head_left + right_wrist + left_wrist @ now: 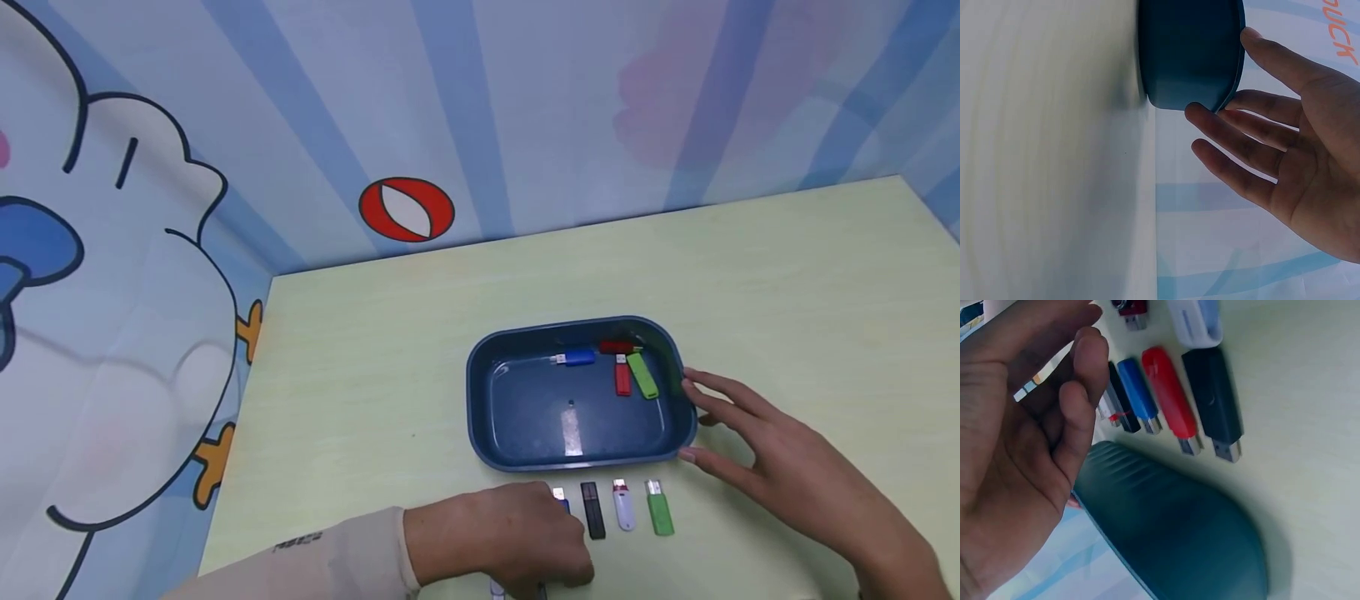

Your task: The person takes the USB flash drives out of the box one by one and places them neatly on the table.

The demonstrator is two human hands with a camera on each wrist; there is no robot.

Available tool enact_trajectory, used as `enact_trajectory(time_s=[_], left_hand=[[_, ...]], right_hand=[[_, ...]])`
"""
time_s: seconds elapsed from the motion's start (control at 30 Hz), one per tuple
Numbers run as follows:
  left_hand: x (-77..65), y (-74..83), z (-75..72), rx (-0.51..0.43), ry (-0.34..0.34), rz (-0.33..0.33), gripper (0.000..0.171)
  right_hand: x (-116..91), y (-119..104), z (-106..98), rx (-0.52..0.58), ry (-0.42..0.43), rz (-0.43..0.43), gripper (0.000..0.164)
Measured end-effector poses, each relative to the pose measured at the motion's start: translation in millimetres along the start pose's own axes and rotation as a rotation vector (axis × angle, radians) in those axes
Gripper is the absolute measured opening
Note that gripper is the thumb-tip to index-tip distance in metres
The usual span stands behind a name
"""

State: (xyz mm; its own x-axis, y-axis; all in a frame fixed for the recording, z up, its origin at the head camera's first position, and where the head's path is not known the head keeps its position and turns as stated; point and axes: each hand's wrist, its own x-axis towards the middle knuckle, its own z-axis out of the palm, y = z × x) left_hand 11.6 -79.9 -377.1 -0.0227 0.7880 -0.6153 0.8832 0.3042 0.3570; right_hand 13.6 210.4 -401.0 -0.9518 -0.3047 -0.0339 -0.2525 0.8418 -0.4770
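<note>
A dark blue plastic bin (517,400) stands on the table with several USB sticks inside: a blue one (579,357), two red ones (622,377) and a lime green one (642,375). My right hand (780,458) touches the bin's right end with thumb and fingertips, fingers spread. My left hand (517,529) reaches down over USB sticks in front of the bin, fingers bent; its fingertips are hidden, so whether it pinches one cannot be told. Beside it in the left wrist view lie a black USB stick (1213,394), a red one (1171,394) and a blue one (1138,390).
Right of my left hand, a black USB stick (592,510), a white one (624,507) and a green one (660,510) lie in a row. A white USB stick (1194,322) and a dark red one (1134,314) lie farther from the bin. A printed cloth wall borders the table (360,358).
</note>
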Motion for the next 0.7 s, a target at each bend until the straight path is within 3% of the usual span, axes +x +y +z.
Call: enact_trajectory(time_s=[0.23,0.5,0.7], left_hand=[[-5.4,-3.5,-13.7,-0.005,0.036,-0.042,0.037],[-17.7,-10.3,-33.2,0.109,0.24,-0.025,0.027],[-26.5,-16.8,-46.3,0.102,0.378,-0.068,0.028]], right_hand=[[2.4,0.2,0.4,0.009,-0.03,0.021,0.084],[1.2,0.6,0.4,0.017,-0.023,0.016,0.083],[1.1,1.1,0.6,0.015,-0.01,0.01,0.083]])
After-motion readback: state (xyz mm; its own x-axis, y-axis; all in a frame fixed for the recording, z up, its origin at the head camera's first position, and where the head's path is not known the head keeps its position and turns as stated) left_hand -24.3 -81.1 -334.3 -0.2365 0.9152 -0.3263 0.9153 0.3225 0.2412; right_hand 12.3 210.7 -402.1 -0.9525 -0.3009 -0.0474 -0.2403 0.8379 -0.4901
